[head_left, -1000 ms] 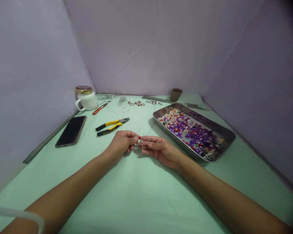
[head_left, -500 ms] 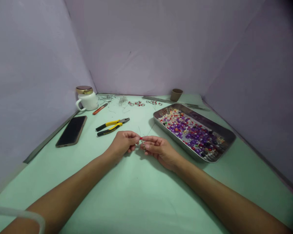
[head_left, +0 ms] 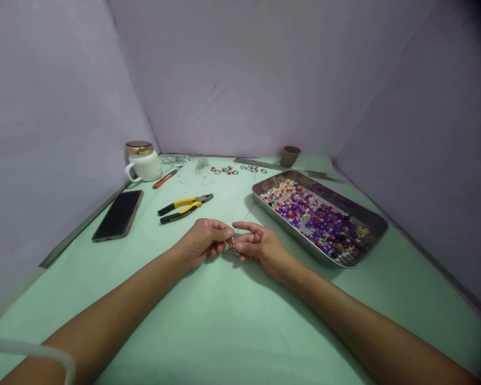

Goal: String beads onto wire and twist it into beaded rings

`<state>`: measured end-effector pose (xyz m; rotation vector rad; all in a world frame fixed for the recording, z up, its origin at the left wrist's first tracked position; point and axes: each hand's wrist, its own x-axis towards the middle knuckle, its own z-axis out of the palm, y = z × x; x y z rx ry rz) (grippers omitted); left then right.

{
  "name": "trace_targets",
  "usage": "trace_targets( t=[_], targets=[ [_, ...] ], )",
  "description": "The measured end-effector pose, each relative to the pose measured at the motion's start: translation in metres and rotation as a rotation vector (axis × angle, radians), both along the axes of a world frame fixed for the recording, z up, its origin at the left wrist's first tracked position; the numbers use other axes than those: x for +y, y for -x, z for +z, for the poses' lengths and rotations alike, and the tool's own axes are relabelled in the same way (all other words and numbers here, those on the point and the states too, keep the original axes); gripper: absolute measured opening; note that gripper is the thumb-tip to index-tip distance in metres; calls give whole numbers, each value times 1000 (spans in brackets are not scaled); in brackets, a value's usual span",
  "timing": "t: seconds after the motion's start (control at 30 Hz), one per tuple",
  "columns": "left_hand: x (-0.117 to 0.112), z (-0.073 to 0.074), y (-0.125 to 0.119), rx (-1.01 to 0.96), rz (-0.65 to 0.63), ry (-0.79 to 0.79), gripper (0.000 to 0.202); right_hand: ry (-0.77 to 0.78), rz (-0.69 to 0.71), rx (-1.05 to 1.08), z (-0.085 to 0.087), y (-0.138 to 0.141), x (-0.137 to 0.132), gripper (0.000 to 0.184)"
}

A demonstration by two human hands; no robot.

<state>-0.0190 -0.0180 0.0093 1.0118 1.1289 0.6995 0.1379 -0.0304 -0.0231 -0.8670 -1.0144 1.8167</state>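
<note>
My left hand [head_left: 202,240] and my right hand [head_left: 260,247] meet at the middle of the green table [head_left: 224,321]. Both pinch a thin wire strung with a few small beads [head_left: 233,244], which hangs between the fingertips. Two bare wire ends stick up above the fingers. The fingers of both hands are curled closed around the piece. A steel tray [head_left: 374,224] full of purple, red and pearl beads lies just to the right of my right hand.
Yellow-handled pliers [head_left: 184,208] lie behind my left hand. A black phone [head_left: 118,215], a white lidded mug [head_left: 142,161] and an orange cutter [head_left: 164,179] sit at the left. Finished bead loops [head_left: 224,170], loose wires and a small brown cup [head_left: 289,155] are at the back.
Both hands have shifted slightly nearer me and turned the beaded wire; the red bead seen earlier at the fingertips is now covered by the fingers.
</note>
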Motion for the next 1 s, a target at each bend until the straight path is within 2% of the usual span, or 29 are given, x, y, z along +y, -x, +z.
trace_targets(
  t=[0.2,0.3,0.4,0.47,0.57,0.63,0.73,1.0],
  targets=[
    [1,-1,2,-106,-26,65,9,-48,9,-42,4,1,-3,47],
    [6,-1,5,-247,33,138,7,-51,-68,-10,5,0,-1,38],
    [11,-1,8,-361,138,186,7,26,-138,47,4,-4,3,29],
    [12,-1,8,-403,206,199,9,95,-104,62,4,-5,4,24],
    [12,-2,7,-448,259,191,10,190,20,135,5,-5,1,19],
    [10,-3,6,-469,254,182,11,238,67,207,5,-3,-2,15],
    [9,-6,4,-490,219,181,10,268,49,271,4,-1,-4,9],
    [8,-7,4,-496,176,169,8,243,43,284,1,-1,-3,5]
  ],
)
